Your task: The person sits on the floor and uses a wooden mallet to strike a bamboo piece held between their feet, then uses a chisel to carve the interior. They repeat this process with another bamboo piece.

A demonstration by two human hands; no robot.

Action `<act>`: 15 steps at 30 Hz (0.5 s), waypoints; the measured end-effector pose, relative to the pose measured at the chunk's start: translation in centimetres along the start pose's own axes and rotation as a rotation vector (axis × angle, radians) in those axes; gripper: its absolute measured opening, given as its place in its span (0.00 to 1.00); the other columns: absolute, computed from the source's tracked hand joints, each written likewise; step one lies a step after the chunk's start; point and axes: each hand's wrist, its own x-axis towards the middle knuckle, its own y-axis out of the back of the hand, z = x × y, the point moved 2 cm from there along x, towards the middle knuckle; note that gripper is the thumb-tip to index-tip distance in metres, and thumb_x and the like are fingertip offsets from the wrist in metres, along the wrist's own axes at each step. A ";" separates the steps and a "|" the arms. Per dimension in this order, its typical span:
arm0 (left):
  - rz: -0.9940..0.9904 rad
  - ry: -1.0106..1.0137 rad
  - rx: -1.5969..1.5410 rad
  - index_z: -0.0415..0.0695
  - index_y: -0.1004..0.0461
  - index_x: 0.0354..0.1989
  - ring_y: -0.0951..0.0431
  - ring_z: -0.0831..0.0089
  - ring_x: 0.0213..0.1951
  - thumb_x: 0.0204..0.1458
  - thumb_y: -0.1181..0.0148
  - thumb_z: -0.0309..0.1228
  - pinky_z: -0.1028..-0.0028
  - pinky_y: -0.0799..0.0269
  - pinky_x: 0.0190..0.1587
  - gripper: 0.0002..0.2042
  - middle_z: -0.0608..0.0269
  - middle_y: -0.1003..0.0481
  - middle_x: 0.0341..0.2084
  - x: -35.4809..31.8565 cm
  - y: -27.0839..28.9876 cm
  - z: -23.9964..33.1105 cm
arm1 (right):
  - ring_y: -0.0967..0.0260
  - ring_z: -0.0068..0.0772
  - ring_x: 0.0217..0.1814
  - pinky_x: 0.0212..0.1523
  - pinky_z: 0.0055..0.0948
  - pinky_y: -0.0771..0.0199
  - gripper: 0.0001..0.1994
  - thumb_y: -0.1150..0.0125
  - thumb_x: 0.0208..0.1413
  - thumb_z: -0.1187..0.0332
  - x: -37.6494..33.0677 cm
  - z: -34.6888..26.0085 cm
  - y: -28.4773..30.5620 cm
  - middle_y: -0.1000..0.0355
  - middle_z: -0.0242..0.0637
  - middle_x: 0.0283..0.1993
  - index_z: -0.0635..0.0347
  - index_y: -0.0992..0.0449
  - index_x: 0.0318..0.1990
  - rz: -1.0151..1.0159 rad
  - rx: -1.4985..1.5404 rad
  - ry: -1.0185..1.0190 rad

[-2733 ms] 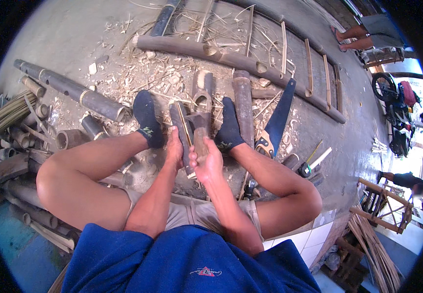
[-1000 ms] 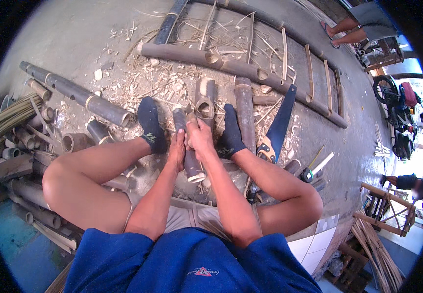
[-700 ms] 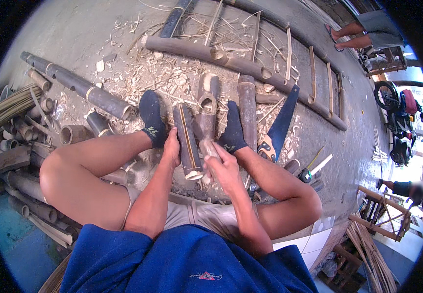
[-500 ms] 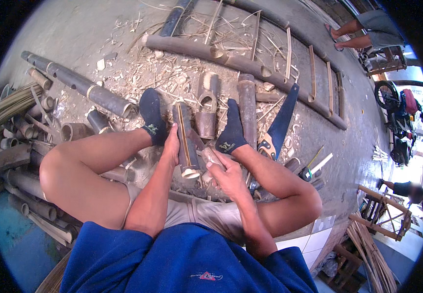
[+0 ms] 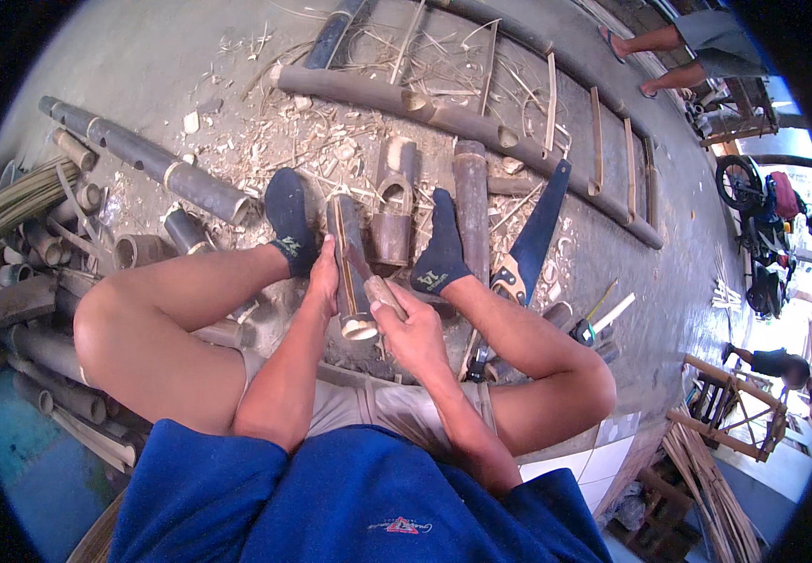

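Observation:
A dark bamboo piece [image 5: 353,267] with a long slit down its side stands between my feet, its pale cut end toward me. My left hand [image 5: 324,279] holds it from the left, the fingers partly hidden by it. My right hand [image 5: 413,333] is closed around the wooden handle of a knife [image 5: 385,297]. The knife's blade lies against the bamboo's right side, near the slit. Just beyond is a short bamboo piece with an oval hole [image 5: 393,225]. A dark bamboo length [image 5: 473,206] lies right of it, past my right foot.
A handsaw [image 5: 539,230] and a tape measure [image 5: 582,331] lie to the right. Beyond the scattered shavings [image 5: 317,141] is a ladder-like bamboo frame [image 5: 481,122]. Bamboo offcuts [image 5: 49,347] are heaped at left. Another person's legs [image 5: 654,61] show at the upper right.
My right hand and the knife have moved left, bringing the blade closer against the bamboo. The bamboo and my left hand have shifted slightly left.

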 end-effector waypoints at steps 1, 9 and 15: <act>-0.002 -0.004 -0.005 0.46 0.26 0.54 0.20 0.63 0.36 0.64 0.56 0.64 0.58 0.21 0.43 0.32 0.57 0.22 0.39 0.1 0.0 0.1 | 0.37 0.16 0.20 0.22 0.23 0.35 0.24 0.38 0.62 0.62 0.1 0.4 -0.2 0.28 0.27 0.27 0.58 0.25 0.64 0.019 -0.013 -0.001; 0.026 -0.106 0.058 0.47 0.31 0.66 0.23 0.60 0.50 0.64 0.55 0.63 0.57 0.26 0.54 0.34 0.53 0.24 0.53 1.1 -0.2 -1.2 | 0.31 0.25 0.18 0.23 0.31 0.29 0.22 0.40 0.61 0.60 6.6 0.5 -2.2 0.27 0.36 0.22 0.59 0.22 0.60 0.122 -0.226 0.160; -0.013 -0.090 0.048 0.44 0.28 0.62 0.21 0.61 0.47 0.63 0.57 0.67 0.58 0.24 0.50 0.38 0.54 0.21 0.48 1.6 0.4 -1.2 | 0.25 0.52 0.39 0.42 0.45 0.26 0.21 0.43 0.57 0.57 11.1 -0.7 -3.3 0.23 0.53 0.36 0.58 0.20 0.53 0.085 -0.271 0.038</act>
